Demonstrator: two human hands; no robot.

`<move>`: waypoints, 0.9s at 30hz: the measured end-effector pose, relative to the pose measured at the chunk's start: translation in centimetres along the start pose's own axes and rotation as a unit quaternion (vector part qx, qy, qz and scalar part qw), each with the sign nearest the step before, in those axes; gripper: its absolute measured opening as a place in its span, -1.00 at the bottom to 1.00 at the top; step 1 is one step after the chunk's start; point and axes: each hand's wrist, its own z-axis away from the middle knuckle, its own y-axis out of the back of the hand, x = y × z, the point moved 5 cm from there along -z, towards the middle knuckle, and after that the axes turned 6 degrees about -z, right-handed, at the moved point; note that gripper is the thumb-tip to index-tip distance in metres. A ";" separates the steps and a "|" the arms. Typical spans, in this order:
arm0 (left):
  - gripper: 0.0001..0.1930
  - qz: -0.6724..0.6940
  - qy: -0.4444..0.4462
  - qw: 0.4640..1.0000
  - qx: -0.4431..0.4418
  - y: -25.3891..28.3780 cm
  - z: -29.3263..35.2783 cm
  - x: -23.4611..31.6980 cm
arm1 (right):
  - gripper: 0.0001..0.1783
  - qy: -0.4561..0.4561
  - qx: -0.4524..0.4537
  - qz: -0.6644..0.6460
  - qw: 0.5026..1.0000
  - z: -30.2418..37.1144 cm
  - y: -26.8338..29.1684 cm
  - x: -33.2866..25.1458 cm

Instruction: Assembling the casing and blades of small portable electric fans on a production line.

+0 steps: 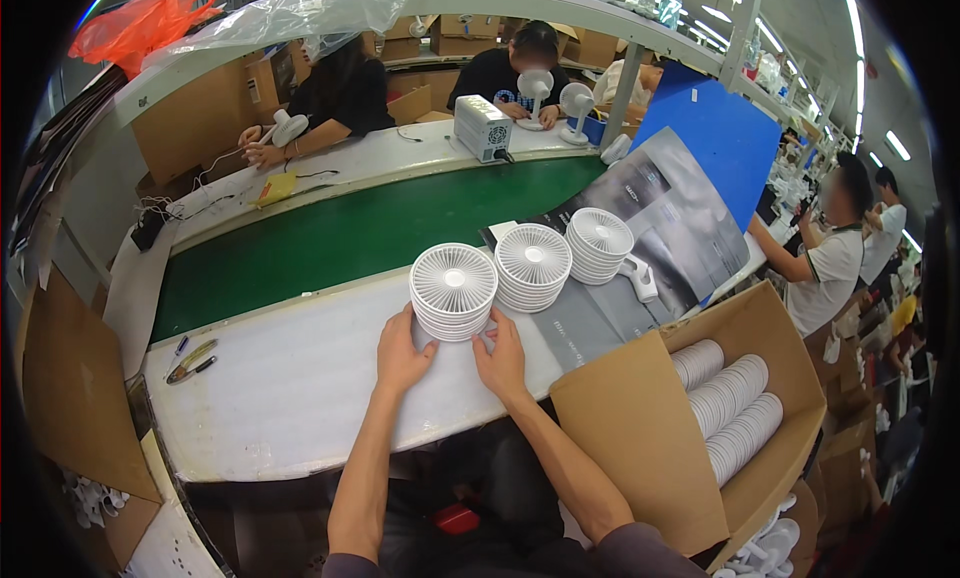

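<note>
A stack of round white fan grilles [453, 280] stands on the white worktop in front of me. My left hand [402, 354] cups its left side, fingers against the rims and thumb near the base. On the opposite side my right hand [501, 357] presses its fingers to the lower grilles. Close by on the right are a second stack of grilles [534, 266] and, farther back, a third stack [601, 240]. Beside that third stack a curved white plastic part [640, 280] lies on a grey printed sheet [582, 323].
An open carton [640, 428] at right holds rows of grilles. Pliers [193, 366] lie at the worktop's left. Beyond runs a green conveyor belt [330, 228], with a grey box-shaped device [482, 128] behind it. Two people sit across; others stand at right.
</note>
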 end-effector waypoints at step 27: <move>-0.27 0.013 0.017 1.000 -0.003 0.4 -0.1 -0.3 | -0.33 0.009 -0.002 0.031 0.999 0.2 -0.4 -0.6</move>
